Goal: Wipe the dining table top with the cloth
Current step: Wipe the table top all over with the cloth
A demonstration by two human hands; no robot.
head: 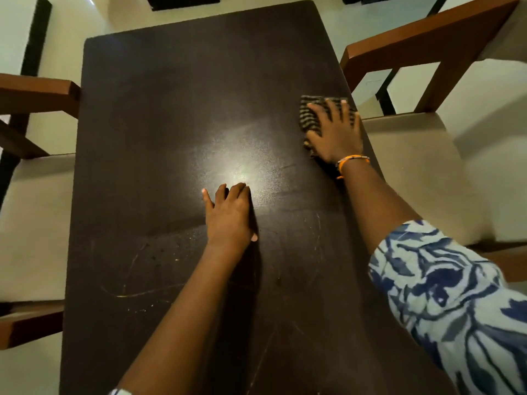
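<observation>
The dark brown dining table top (pixel 159 132) fills the middle of the view. Near its right edge lies a striped dark-and-beige cloth (pixel 309 109), folded flat. My right hand (pixel 333 132) presses on it with fingers spread, an orange band on the wrist. My left hand (pixel 228 215) rests flat on the bare table near the centre, fingers together, holding nothing. A bright light reflection sits just beyond its fingertips. Faint scratches, smears and specks show on the near part of the top.
A wooden chair with a cream seat (pixel 422 155) stands close against the table's right side. Another wooden chair (pixel 34 178) stands at the left. Pale floor shows beyond the far table edge.
</observation>
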